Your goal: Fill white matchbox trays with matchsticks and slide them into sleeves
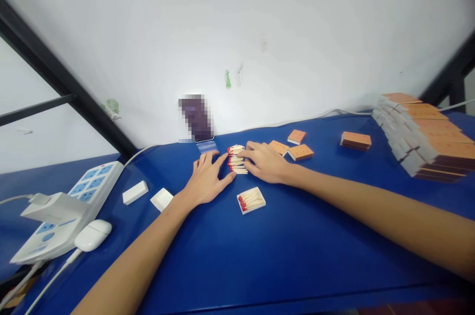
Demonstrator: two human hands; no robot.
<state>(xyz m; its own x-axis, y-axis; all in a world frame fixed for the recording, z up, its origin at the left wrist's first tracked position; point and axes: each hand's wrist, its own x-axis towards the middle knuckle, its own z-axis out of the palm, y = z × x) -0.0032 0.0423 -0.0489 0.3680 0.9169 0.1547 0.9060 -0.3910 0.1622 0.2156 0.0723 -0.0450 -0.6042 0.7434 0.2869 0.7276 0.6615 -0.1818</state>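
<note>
A loose heap of matches [236, 159] lies far-centre on the desk [297, 246], hemmed between the left hand [206, 176] and right hand [265, 161], both with fingers spread open against its sides; the sticks look light, brittle, scatter-prone, best pinched together at mid-length.

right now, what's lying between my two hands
In the head view, a small pile of loose red-tipped matches lies between the left hand and the right hand; both hands touch it.
</note>
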